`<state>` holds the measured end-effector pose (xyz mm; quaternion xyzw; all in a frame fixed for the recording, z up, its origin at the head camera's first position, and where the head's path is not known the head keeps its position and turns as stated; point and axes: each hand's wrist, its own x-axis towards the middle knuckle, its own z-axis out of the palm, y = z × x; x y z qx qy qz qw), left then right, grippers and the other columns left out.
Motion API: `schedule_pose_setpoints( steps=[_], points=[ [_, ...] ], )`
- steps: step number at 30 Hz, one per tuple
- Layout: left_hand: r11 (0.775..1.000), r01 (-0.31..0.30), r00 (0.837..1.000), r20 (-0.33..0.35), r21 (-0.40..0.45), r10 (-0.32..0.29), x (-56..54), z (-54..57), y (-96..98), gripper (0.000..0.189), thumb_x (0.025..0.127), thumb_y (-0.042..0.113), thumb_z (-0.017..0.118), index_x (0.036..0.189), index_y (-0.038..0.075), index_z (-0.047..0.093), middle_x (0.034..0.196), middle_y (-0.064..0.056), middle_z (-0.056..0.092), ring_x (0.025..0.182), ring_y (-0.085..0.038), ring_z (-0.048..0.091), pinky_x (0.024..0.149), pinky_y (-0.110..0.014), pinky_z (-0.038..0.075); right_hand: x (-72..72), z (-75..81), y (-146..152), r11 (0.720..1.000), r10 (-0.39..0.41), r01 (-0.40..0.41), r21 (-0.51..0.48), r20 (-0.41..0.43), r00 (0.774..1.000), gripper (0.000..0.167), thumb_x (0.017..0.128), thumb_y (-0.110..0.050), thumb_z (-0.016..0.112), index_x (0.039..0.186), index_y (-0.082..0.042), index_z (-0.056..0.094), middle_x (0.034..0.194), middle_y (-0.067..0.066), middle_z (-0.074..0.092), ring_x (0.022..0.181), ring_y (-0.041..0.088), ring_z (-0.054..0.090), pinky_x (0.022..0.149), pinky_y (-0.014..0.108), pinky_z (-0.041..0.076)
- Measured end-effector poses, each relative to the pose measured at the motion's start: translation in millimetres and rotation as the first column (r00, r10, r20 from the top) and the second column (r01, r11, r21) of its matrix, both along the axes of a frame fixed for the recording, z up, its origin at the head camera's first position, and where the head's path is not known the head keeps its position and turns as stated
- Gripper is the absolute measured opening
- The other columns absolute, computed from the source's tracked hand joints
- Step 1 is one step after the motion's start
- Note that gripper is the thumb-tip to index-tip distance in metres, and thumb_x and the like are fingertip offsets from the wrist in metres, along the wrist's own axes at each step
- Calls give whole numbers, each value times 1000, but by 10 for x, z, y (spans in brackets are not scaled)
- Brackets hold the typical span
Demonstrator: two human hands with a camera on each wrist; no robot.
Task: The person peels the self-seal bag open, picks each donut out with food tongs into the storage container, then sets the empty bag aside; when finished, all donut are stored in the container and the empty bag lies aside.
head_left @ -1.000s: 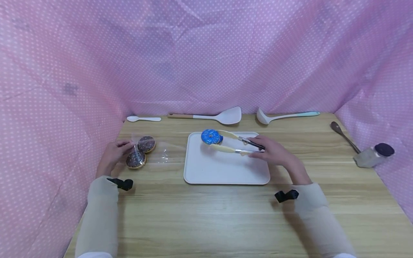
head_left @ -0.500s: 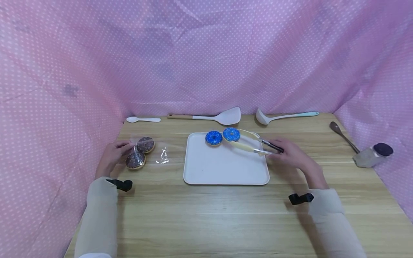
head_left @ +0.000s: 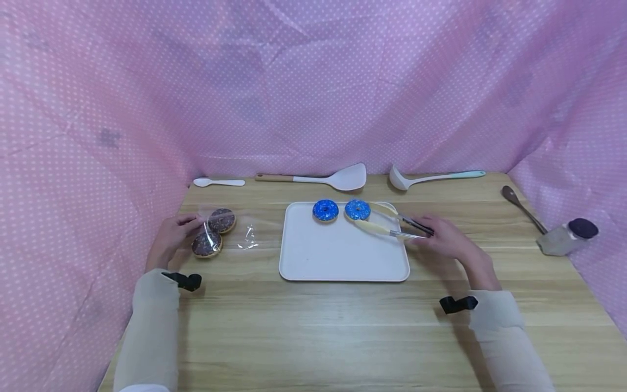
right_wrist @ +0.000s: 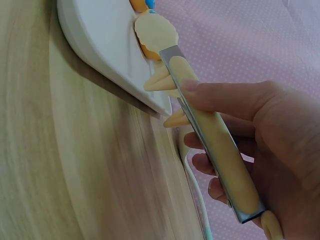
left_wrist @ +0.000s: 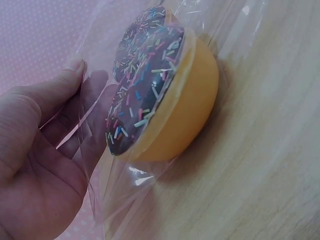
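My left hand pinches the edge of a clear plastic bag, thumb against fingers. Two chocolate-iced donuts with coloured sprinkles lie inside the bag, one partly behind the other in the left wrist view. My right hand grips metal tongs with cream-coloured scalloped tips. These tips stand apart at the right side of a lighter blue donut at the back of the white tray. To its left on the tray is a darker blue donut. Whether both tips touch the lighter donut, I cannot tell.
Along the back edge lie a white spoon, a white turner with a wooden handle, and a ladle. A dark spoon and a dark-lidded jar are at the right. Pink dotted cloth hangs around the table.
My right hand has moved right with the tongs, and the lighter blue donut has gone from beside the darker one to a separate spot on its right. My left hand has stayed in place.
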<state>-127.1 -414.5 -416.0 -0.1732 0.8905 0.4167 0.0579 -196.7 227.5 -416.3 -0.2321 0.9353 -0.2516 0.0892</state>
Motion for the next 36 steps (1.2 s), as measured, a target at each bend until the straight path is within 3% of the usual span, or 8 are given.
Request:
schedule_pose_setpoints(
  steps=[5, 9, 16, 18, 21, 25, 31, 36],
  points=[
    [1000, -9, 1000, 4, 22, 9, -5, -2, -8, 61, 93, 51, 54, 134, 6, 53, 130, -16, 56, 95, -1, 56, 82, -19, 46, 19, 25, -5, 999, -19, 19, 26, 30, 999, 59, 84, -30, 74, 134, -7, 54, 117, 15, 61, 93, 27, 53, 77, 39, 43],
    [1000, -6, 1000, -7, 28, 7, 0, -4, -10, 61, 93, 50, 55, 134, 5, 54, 125, -15, 58, 89, 4, 57, 79, -17, 48, 43, 62, 6, 999, -40, 40, -11, 41, 998, 60, 84, -29, 74, 136, -6, 52, 116, 17, 61, 93, 28, 53, 78, 38, 42],
    [1000, 4, 999, -51, 12, -3, 5, -12, -19, 59, 91, 50, 58, 129, 5, 58, 107, 11, 60, 93, 4, 50, 80, -13, 43, 34, 157, -54, 996, -48, 48, -75, 2, 999, 62, 85, -32, 72, 138, -7, 50, 117, 17, 58, 94, 28, 52, 78, 40, 42],
    [1000, -1, 999, -47, 12, 1, 3, -18, -23, 60, 91, 51, 59, 129, 5, 58, 105, 13, 60, 91, 5, 50, 79, -12, 43, 24, 177, -112, 996, -32, 30, -78, -20, 999, 62, 85, -33, 73, 137, -8, 52, 122, 18, 58, 101, 30, 54, 85, 46, 45],
    [1000, -3, 1000, -28, 30, 4, 0, -21, -19, 61, 91, 50, 58, 132, 5, 56, 115, 0, 62, 90, 5, 53, 79, -14, 46, 3, 207, -230, 996, 16, -21, -88, -61, 998, 60, 84, -33, 73, 136, -8, 53, 130, 20, 55, 114, 35, 53, 95, 54, 42],
    [999, -6, 1000, 2, 35, 6, -6, -14, -8, 60, 94, 48, 55, 135, 4, 52, 131, -17, 55, 92, 4, 53, 81, -14, 45, -27, 228, -428, 991, 75, -83, -108, -77, 994, 60, 84, -30, 73, 135, -6, 54, 130, 21, 56, 114, 35, 54, 96, 53, 43],
    [999, -4, 1000, -3, 32, 4, -12, -9, -3, 59, 94, 47, 55, 134, 4, 53, 129, -17, 57, 91, 5, 55, 79, -11, 46, -50, 277, -771, 983, 167, -173, -63, -86, 982, 58, 86, -34, 72, 135, -8, 55, 119, 13, 62, 94, 24, 56, 80, 40, 47],
    [998, 9, 999, -51, 63, -6, -10, 0, 3, 58, 93, 45, 59, 130, 1, 56, 111, -2, 64, 87, 7, 58, 76, -12, 50, -88, 296, -1062, 969, 242, -246, -25, -100, 965, 58, 87, -36, 69, 137, -10, 53, 127, 14, 59, 109, 28, 57, 93, 45, 47]
  ],
)
